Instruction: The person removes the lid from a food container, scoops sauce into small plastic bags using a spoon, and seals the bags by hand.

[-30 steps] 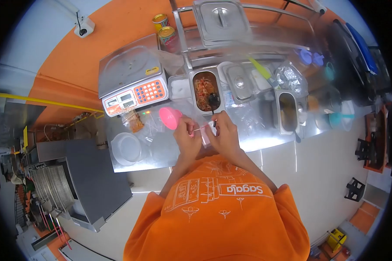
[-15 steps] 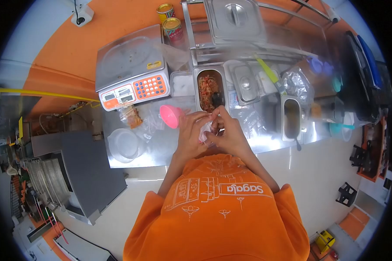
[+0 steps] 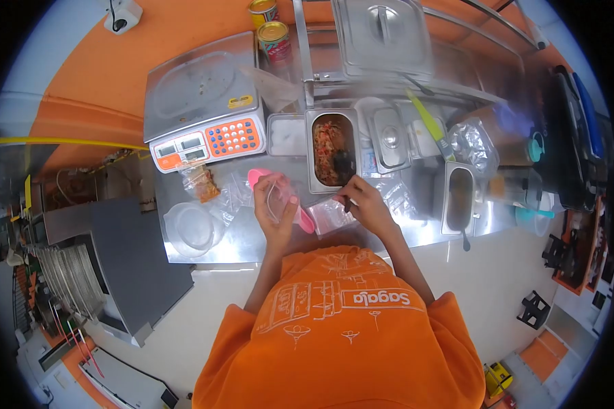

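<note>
My left hand [image 3: 274, 225] is closed around a small clear plastic bag [image 3: 277, 199], its mouth spread open between thumb and fingers. Behind that hand is a pink scoop [image 3: 307, 221], partly hidden, with its other end showing past my fingers. My right hand [image 3: 370, 208] grips the handle of a dark spoon [image 3: 345, 165]. The spoon's head rests in reddish chopped food [image 3: 326, 146] inside a deep steel pan [image 3: 353, 126]. A stack of clear plastic bags [image 3: 333, 217] lies on the counter between my hands.
A digital scale [image 3: 205, 102] stands at the back left. Near it are a bag of food [image 3: 203, 184] and a clear round tub [image 3: 192, 228]. To the right are a steel lid [image 3: 391, 140], a green-handled tool [image 3: 426, 119] and a narrow steel pan [image 3: 460, 198] with a ladle.
My hands, earlier together over a bag, are now apart. The left has moved left with the opened bag, in front of the pink scoop; the right has taken hold of the spoon.
</note>
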`<action>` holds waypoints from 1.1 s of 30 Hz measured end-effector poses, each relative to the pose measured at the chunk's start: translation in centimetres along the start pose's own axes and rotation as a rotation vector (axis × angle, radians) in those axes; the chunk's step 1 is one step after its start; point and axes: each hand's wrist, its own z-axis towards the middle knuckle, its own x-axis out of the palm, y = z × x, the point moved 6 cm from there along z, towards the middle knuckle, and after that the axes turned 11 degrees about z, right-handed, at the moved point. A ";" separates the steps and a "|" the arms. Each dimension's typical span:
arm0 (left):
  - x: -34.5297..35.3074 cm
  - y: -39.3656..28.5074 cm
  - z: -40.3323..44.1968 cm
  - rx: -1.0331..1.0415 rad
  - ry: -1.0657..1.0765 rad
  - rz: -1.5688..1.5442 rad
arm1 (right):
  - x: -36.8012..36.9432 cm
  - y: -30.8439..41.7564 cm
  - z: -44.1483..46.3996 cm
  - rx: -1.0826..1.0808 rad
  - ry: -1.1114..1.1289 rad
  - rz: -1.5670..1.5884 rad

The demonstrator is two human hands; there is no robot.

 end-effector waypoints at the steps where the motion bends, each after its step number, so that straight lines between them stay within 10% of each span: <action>1: 0.1 0.0 0.0 0.006 0.002 0.004 | -0.4 0.1 0.4 0.005 -0.064 -0.022; 14: 4.2 5.0 -3.2 -0.266 0.618 0.151 | -2.9 -1.0 4.4 -0.221 0.014 -0.298; 25: 5.1 5.7 -3.2 -0.304 0.632 0.087 | -4.5 -1.2 4.6 -0.109 -0.113 -0.113; 33: 4.9 5.7 -3.4 -0.293 0.615 0.095 | -6.1 -6.3 1.3 0.172 -0.629 0.325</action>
